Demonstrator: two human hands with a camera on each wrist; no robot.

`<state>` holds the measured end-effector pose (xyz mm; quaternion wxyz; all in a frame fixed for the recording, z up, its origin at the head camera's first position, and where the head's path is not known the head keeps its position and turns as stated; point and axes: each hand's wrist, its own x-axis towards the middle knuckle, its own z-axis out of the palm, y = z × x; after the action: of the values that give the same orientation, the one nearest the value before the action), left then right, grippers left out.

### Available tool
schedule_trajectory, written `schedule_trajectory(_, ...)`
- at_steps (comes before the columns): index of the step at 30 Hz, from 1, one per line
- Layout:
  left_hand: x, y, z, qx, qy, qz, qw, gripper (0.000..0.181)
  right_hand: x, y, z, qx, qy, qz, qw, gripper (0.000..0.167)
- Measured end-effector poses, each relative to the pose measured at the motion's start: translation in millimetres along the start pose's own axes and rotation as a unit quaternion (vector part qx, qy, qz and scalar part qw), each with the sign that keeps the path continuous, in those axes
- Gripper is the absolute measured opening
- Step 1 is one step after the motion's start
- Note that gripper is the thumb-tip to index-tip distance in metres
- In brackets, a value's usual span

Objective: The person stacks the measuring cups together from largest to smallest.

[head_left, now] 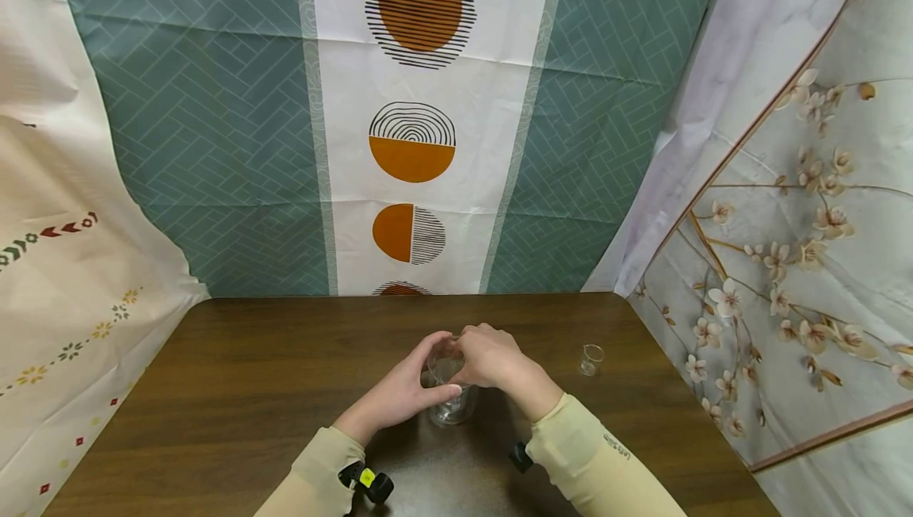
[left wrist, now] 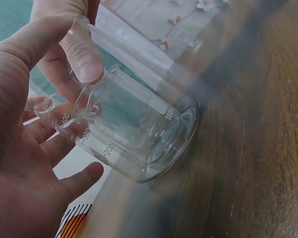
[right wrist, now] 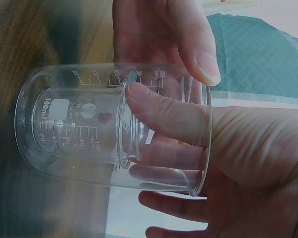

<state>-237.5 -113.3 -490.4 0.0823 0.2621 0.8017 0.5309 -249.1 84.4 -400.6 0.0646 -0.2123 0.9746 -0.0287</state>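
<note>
A large glass beaker (head_left: 451, 415) with white graduations stands on the table between both hands. Nested within it is a smaller beaker (right wrist: 79, 126) marked 100ml, which seems to sit at or near the bottom. My left hand (head_left: 399, 394) holds the large beaker around its upper wall, thumb on the near side and fingers beyond. From the right, my right hand (head_left: 492, 354) reaches through the large beaker's mouth. Its thumb (right wrist: 164, 116) and fingers pinch the 100ml beaker at the rim. Whether anything else lies inside the small beaker is unclear through the glass.
A tiny glass beaker (head_left: 590, 360) stands apart on the right side of the brown wooden table (head_left: 235, 390). Patterned cloths hang at the back (head_left: 235, 144) and on both sides. Each wrist wears a strapped black device.
</note>
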Motion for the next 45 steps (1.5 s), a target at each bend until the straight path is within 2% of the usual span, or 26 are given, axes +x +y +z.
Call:
schedule_trajectory(10,0.3,0.3,0.4,-0.001,0.0,-0.004,1.0,0.091,1.1,0.6,0.7,-0.006,0.001,-0.001,1.0,0.044)
schedule_trajectory(34,-0.4,2.6,0.3,-0.001,0.002,0.01,0.9999,0.09,-1.9,-1.6,-0.4,0.0,0.005,0.004,1.0,0.041)
schedule_trajectory(45,-0.7,2.6,-0.2,-0.005,-0.002,0.009,0.9999,0.091,-3.4,0.8,1.2,0.019,0.013,-0.006,0.9997,0.043)
